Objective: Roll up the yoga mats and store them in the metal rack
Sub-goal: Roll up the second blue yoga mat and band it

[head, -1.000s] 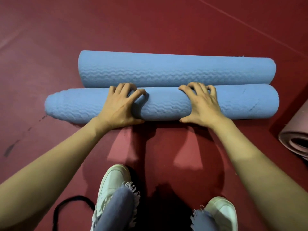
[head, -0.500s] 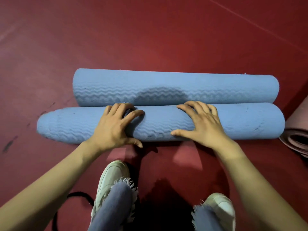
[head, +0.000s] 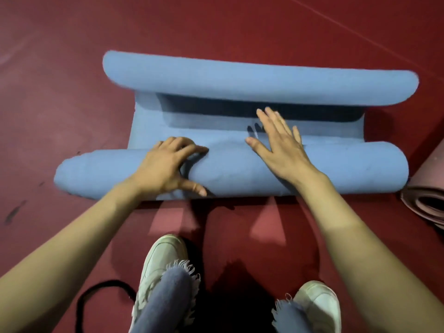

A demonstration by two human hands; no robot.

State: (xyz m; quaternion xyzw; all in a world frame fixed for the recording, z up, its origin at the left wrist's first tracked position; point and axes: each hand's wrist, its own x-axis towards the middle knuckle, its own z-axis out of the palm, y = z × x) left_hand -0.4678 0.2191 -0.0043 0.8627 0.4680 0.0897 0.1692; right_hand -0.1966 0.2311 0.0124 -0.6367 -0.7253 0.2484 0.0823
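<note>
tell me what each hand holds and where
Left hand grips the near blue roll left of its middle; right hand only rests flat on it, holding nothing.

No legible text, label, brand or number on the blue mat (head: 240,174), floor (head: 216,25) or shoes (head: 163,255).

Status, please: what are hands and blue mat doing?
Left hand grips near roll of blue mat. Right hand open, flat over it. Rolled pink mat close by at right.
</note>
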